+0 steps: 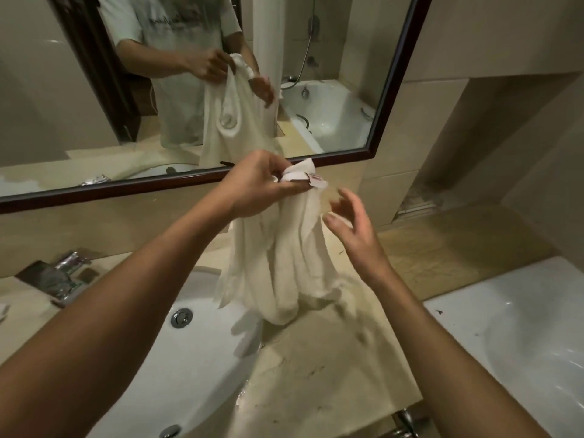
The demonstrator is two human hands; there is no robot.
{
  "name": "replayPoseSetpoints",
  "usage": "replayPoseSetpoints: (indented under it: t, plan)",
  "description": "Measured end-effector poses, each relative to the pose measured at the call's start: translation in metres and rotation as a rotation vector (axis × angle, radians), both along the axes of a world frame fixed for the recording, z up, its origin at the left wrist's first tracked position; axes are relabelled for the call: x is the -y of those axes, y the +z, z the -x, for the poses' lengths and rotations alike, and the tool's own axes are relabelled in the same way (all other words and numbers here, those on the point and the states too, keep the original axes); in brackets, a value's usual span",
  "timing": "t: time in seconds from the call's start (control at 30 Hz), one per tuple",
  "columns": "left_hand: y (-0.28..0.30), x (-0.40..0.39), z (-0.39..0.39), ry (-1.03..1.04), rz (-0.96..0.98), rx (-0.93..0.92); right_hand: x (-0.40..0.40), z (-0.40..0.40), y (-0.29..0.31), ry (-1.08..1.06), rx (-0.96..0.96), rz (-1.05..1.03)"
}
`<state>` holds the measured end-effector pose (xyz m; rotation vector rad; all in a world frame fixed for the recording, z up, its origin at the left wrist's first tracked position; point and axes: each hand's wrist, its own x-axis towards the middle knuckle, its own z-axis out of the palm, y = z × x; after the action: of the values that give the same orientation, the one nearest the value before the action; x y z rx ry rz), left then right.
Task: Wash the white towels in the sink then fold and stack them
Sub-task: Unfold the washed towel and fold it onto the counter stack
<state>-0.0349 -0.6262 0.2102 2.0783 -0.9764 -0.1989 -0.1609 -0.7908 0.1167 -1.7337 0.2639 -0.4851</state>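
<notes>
1. Nearest: two bare forearms reach forward from the bottom corners, over a beige stone desk (331,384) with dark specks and a wet sheen at its near edge.
2. Left of the desk, a white sink (202,368) is set in; a chrome drain (181,317) shows in its bowl and a second chrome fitting (170,431) sits at the bottom edge.
3. At right, a second white basin (521,343), with a few dark flecks on it.
4. Right hand (354,226): fingers spread and curled, apart, holding nothing, just beside the towel's right side. Whether a fingertip touches the cloth, cannot tell.
5. Towel (278,257): white, hanging in loose folds over the desk by the sink's right rim. Its lower end blurs near the desk; contact cannot be told.
6. Left hand (259,188): fingers pinched together on the towel's top corner, holding it up. A small label (317,180) with red print sticks out at that corner.
7. Far left on the desk: foil packets (63,276), crumpled.
8. Behind: a dark-framed mirror (398,74) on the tiled wall, reflecting the hands, the towel, a light shirt and a bathtub (331,115).
</notes>
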Motion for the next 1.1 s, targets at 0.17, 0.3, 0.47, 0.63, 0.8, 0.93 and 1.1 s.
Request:
replayPoseSetpoints:
  t: [0.17,0.3,0.47,0.63,0.8,0.93,1.1]
  plan:
    - [0.007,0.004,0.0,-0.151,-0.05,-0.025,0.002,-0.027,0.071,0.384,0.012,0.266]
    - [0.004,-0.001,-0.005,-0.127,-0.082,-0.007,0.02,-0.032,0.08,0.292,-0.226,0.847]
    - [0.007,-0.033,-0.023,-0.045,-0.241,-0.021,0.063,-0.01,0.068,0.119,-0.264,0.787]
    - [0.008,-0.077,-0.046,-0.004,-0.411,0.006,0.117,0.022,0.076,-0.058,-0.278,0.624]
    - [0.003,-0.085,-0.054,-0.064,-0.436,0.066,0.146,0.03,0.082,-0.114,-0.367,0.707]
    - [-0.003,-0.074,-0.059,-0.033,-0.45,0.107,0.138,0.025,0.082,-0.104,-0.375,0.809]
    - [-0.02,-0.075,-0.063,0.128,-0.352,0.151,0.11,0.025,0.084,0.121,-0.28,0.53]
